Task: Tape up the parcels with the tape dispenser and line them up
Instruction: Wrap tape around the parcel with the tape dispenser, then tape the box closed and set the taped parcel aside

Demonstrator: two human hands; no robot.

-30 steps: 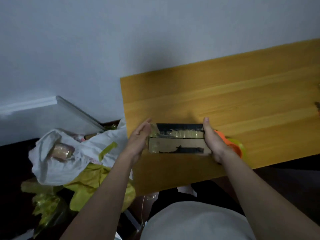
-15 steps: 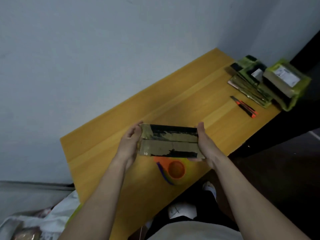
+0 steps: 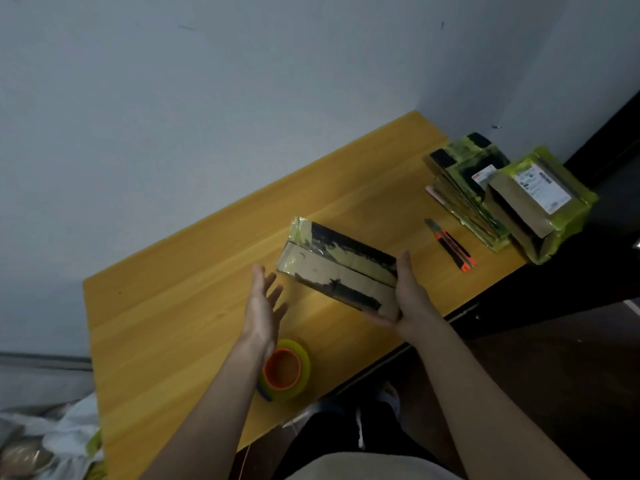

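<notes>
Glossy tape catches the light all over the cardboard parcel (image 3: 341,268), clear film shining over brown board and torn black patches. Under it, the table (image 3: 173,323) shows smooth yellow wood with long grain lines, lightly satin. The tape roll (image 3: 284,370) looks like plastic, orange core, translucent yellow-green wrap. Over by the wall, the stacked parcels (image 3: 509,195) gleam in yellow-green film with matt paper labels. The utility knife (image 3: 452,245) reads as orange and black plastic.
</notes>
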